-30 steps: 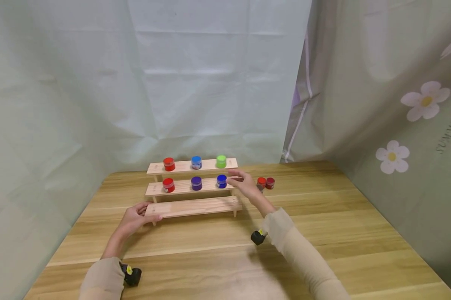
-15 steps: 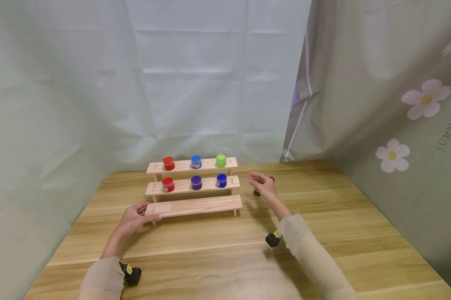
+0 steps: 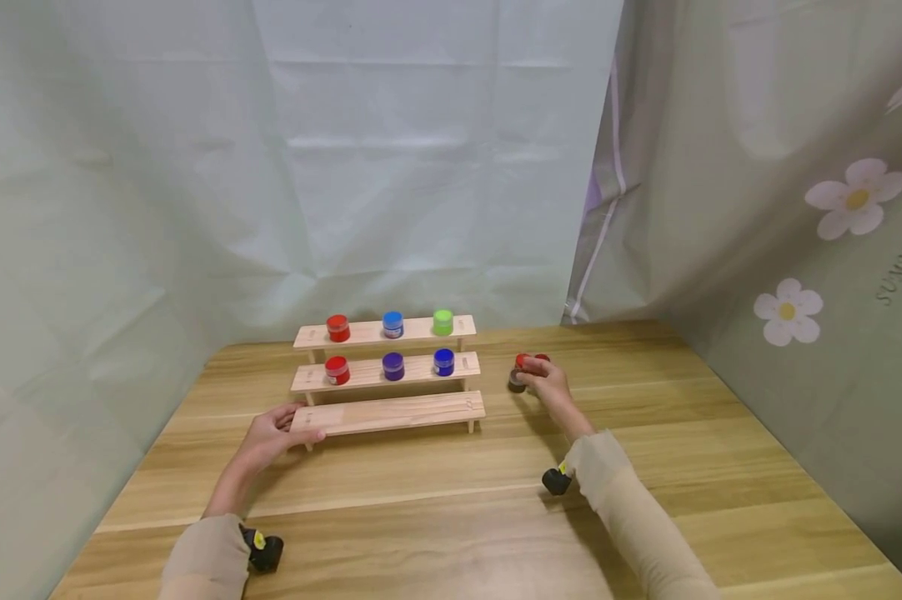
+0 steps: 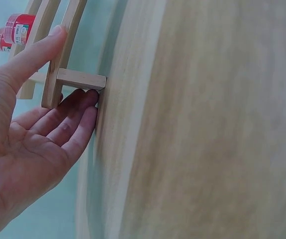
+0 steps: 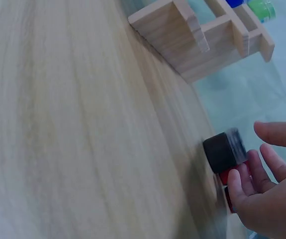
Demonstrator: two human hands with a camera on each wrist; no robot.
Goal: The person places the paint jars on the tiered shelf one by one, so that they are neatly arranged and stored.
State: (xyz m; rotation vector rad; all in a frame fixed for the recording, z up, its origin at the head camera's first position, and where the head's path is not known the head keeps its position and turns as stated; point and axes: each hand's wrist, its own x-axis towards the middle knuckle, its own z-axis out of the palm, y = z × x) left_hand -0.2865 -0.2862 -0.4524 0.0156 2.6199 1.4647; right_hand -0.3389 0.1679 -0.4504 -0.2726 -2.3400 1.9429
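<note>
My left hand (image 3: 263, 439) grips the left end of the three-step wooden rack (image 3: 406, 410). In the left wrist view its thumb (image 4: 48, 46) lies on the lowest plank, with the fingers bent behind the plank's end. Over on the right, my right hand (image 3: 552, 387) reaches in among small paint jars, its thumb and fingers parted. Right at its fingertips stand a dark jar (image 5: 221, 153) and an orange-red jar (image 3: 521, 361). A dark red jar (image 3: 544, 357) is partly hidden behind the fingers.
On the middle step sit a red jar (image 3: 337, 370), a purple jar (image 3: 393, 366) and a dark blue jar (image 3: 443, 362). The top step carries a red jar (image 3: 338, 327), a light blue jar (image 3: 393, 324) and a green jar (image 3: 443, 322). Cloth (image 3: 421, 167) hangs behind the table.
My right hand has moved right from beside the dark blue jar on the middle step to the jars on the table. The left hand has stayed on the rack.
</note>
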